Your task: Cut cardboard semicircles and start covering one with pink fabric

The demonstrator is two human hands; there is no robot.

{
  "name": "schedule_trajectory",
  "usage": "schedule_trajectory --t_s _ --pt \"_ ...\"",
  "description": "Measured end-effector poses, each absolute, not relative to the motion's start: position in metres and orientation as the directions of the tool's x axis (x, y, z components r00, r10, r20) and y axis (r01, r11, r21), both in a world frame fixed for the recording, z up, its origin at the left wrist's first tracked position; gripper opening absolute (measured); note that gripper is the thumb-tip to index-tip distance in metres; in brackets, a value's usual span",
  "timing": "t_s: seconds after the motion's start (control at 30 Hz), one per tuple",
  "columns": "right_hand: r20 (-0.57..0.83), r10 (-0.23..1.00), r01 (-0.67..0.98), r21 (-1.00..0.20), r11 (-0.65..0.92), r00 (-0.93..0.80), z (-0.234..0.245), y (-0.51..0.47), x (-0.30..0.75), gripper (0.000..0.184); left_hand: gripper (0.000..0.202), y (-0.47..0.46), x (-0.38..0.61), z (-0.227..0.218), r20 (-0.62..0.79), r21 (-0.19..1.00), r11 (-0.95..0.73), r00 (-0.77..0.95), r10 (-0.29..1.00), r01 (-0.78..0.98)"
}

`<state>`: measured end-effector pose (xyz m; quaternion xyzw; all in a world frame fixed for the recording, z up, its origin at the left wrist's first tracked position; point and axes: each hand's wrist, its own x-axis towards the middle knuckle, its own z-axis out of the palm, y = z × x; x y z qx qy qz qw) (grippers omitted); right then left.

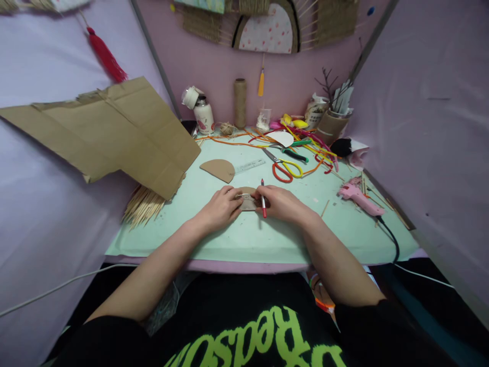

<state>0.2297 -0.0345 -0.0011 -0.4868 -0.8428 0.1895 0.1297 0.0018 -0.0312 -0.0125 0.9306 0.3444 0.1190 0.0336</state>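
Black shirt [244, 306]; left hand [219, 206], fingers together, on flat cardboard semicircle [249, 203]; right hand [280, 204] pinching red pen [263, 202].

The small cardboard piece [248, 203] is brown with a rounded upper edge. It lies flat on the mint-green mat [267, 239], and the left hand [221, 206] presses on its left end. The red pen [263, 204] is thin and crosses its right part, held by the right hand [280, 203], with one end pointing away from the person
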Motion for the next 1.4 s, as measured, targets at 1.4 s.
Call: schedule_trajectory --t_s 1.4 --pt "0.044 0.91 0.762 -0.532 0.37 -0.411 -0.011 -0.052 0.222 0.026 0.049 -0.078 0.045 -0.028 0.056 0.035 -0.413 0.411 0.91 0.91"
